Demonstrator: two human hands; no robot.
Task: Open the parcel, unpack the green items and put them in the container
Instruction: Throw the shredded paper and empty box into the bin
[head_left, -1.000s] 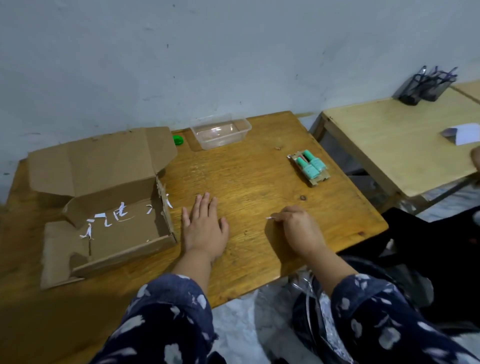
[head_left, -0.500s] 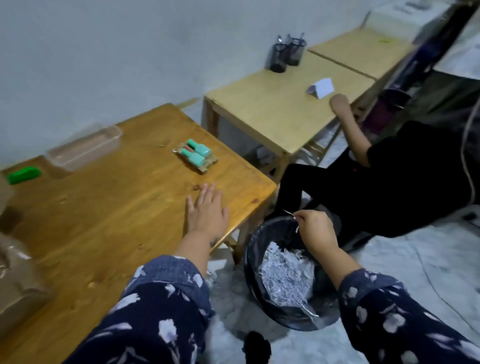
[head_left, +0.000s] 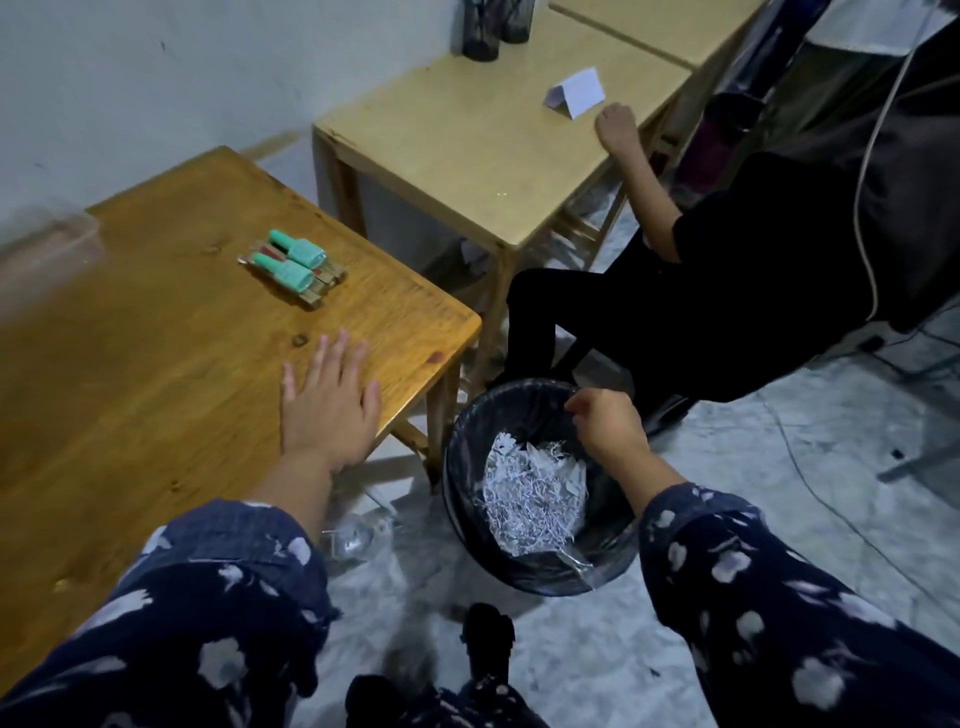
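Two teal-green bottles (head_left: 297, 264) lie side by side on a small piece of cardboard near the right end of the brown wooden table (head_left: 156, 364). The clear plastic container (head_left: 47, 236) shows as a blur at the table's far left edge. My left hand (head_left: 330, 402) rests flat on the table near its right front corner, fingers spread, well short of the bottles. My right hand (head_left: 605, 428) hangs off the table over a black bin, fingers curled down with the tips together; no scrap shows in them. The parcel box is out of view.
The black lined bin (head_left: 470, 441) on the floor right of the table holds shredded white paper (head_left: 535, 501). A lighter table (head_left: 467, 150) stands behind with a folded white card (head_left: 576, 93) and dark pen holders (head_left: 480, 31). A seated person in black (head_left: 727, 291) rests a hand there.
My view has swung right, so the cardboard box has left the frame. My right hand carried a thin paper scrap from the table to over the bin. My left hand stayed flat.
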